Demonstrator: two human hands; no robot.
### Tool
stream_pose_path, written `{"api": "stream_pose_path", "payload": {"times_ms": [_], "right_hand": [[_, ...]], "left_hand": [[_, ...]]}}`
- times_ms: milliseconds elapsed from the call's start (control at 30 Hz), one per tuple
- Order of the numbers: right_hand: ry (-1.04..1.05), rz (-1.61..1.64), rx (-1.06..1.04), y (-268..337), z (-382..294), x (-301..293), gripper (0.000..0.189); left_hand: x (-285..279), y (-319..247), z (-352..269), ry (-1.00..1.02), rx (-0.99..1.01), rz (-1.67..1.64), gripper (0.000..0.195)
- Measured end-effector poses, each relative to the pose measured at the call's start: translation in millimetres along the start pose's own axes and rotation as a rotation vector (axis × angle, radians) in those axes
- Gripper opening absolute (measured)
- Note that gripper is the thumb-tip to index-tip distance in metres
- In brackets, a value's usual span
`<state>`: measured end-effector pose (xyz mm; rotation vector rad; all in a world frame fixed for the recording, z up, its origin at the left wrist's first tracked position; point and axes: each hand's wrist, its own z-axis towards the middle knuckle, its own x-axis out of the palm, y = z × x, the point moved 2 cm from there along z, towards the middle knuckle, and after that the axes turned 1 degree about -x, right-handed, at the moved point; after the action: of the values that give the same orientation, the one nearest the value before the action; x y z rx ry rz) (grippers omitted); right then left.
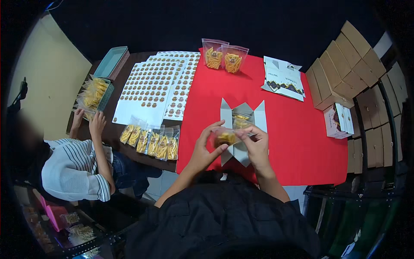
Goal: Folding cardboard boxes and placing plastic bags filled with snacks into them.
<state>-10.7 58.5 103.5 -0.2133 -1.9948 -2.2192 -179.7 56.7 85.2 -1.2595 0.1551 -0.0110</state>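
Observation:
Between my two hands is a small clear plastic bag of yellow stick snacks (227,138) with a dark round sticker. My left hand (207,147) grips its left side, while my right hand (256,142) pinches the right edge. The bag is over the left part of an unfolded white cardboard box (226,113), whose flaps stand spread on the red tablecloth (291,149). Inside the box lie bags of the same yellow snack (241,120), partly hidden by my hands.
Sticker sheets (145,84) and a row of snack bags (155,144) lie left, beside a co-worker's hands (97,123) at a filled tray (106,97). Two larger snack pouches (233,60) stand at the back. Flat printed cartons (284,77) and stacked brown boxes (339,71) are right.

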Motion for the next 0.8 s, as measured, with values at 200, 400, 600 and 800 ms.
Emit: {"api": "stream_pose_path", "payload": {"times_ms": [200, 400, 600, 800], "right_hand": [[0.180, -0.116, -0.011, 10.6, -13.4, 18.1, 0.010], [0.321, -0.149, -0.029, 17.5, -21.5, 14.2, 0.013], [0.364, -0.108, -0.032, 17.6, -24.1, 9.5, 0.018], [-0.022, -0.143, -0.143, 37.6, -20.3, 7.5, 0.025]], "left_hand": [[-23.2, -5.4, 9.6, 0.063, -0.067, -0.193, 0.011], [-35.2, -13.1, 5.3, 0.210, -0.097, -0.215, 0.018], [-33.3, -6.2, 0.5, 0.175, -0.299, -0.328, 0.031], [-19.9, -42.9, 8.6, 0.069, 0.188, 0.170, 0.060]]}}
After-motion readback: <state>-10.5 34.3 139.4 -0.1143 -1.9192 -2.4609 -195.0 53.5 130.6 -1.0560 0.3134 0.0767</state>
